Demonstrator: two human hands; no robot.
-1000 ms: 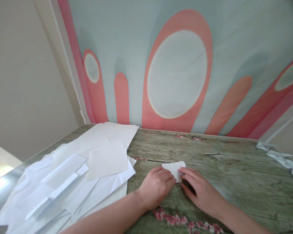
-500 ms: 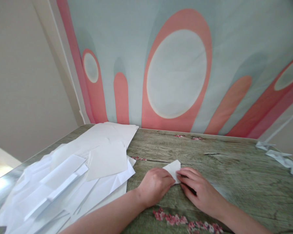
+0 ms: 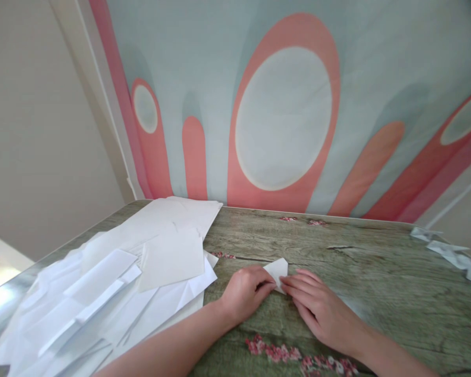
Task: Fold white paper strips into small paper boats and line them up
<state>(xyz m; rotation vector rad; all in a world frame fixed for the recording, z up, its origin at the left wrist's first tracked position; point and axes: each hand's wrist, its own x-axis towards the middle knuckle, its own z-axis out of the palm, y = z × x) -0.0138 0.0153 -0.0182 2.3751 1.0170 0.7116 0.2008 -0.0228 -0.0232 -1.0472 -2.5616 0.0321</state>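
Observation:
A small piece of folded white paper (image 3: 278, 268) lies on the table between my hands, its pointed top facing away from me. My left hand (image 3: 245, 294) pinches its lower left edge between thumb and bent fingers. The fingers of my right hand (image 3: 322, 309) are stretched out, and their tips rest on the paper's lower right edge. Fingertips cover part of the near side of the paper, so the folds there are hidden.
A wide pile of white paper sheets (image 3: 172, 262), some folded, spreads over the table's left side. Several small folded paper pieces (image 3: 449, 254) lie along the far right edge. The wood-patterned table (image 3: 380, 283) meets a wall hanging (image 3: 282, 120) at the back.
My right hand's fingers have shifted slightly left, further over the paper's edge. My left hand's fingertips have moved a little left and up along the paper.

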